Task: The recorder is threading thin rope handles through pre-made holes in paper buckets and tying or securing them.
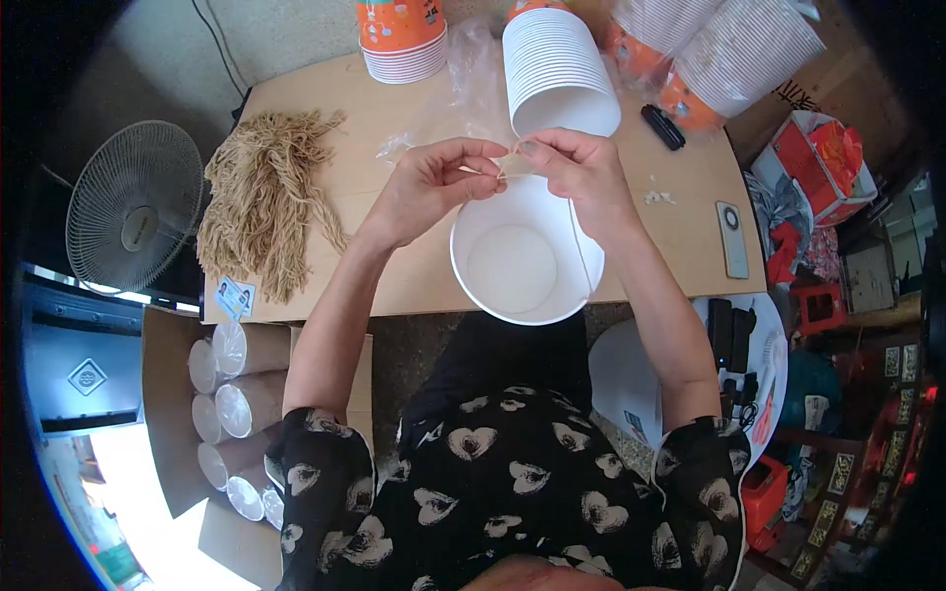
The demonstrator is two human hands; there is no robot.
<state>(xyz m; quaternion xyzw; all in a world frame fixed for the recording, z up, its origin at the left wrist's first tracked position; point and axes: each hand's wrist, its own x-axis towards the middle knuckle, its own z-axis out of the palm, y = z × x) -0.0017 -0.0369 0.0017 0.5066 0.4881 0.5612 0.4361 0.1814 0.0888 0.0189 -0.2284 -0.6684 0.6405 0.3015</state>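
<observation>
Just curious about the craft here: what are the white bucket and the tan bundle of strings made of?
Bucket: probably coated paper, with a smooth white wall and a faint sheen inside. Strings: likely twisted paper or natural-fibre cord, matte tan with frayed ends. Both hands' fingers pinch one strand.

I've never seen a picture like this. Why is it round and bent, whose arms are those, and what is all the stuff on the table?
A wide-angle camera on a person's head looks down, which bends the edges. The left hand and right hand are the person's own; together they pinch a thin string over a white paper bucket. On the wooden table lie a bundle of tan strings, stacked white cups, orange cups and a phone. A fan stands left.
</observation>
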